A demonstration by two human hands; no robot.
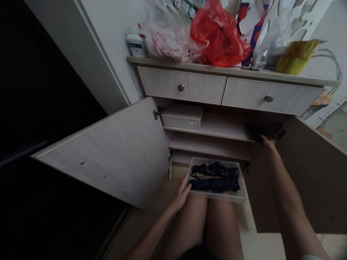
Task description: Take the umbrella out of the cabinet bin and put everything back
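Note:
A translucent plastic bin (pixel 241 198) rests on my knees, and my left hand (pixel 183 193) grips its left side. Inside lie two folded umbrellas: a dark plaid umbrella (pixel 227 171) at the back and a navy umbrella (pixel 214 184) in front. My right hand (pixel 268 142) reaches into the right end of the cabinet's upper shelf (pixel 222 128). Its fingers are closed on the near end of a dark, elongated object (pixel 254 131), too dim and blurred to name.
Both cabinet doors stand open, the left door (pixel 114 151) and the right door (pixel 303 180), flanking my arms. A lidded white box (pixel 180 117) sits on the upper shelf's left. Above the two drawers, the top holds a red plastic bag (pixel 219 34) and a white bottle (pixel 136 45).

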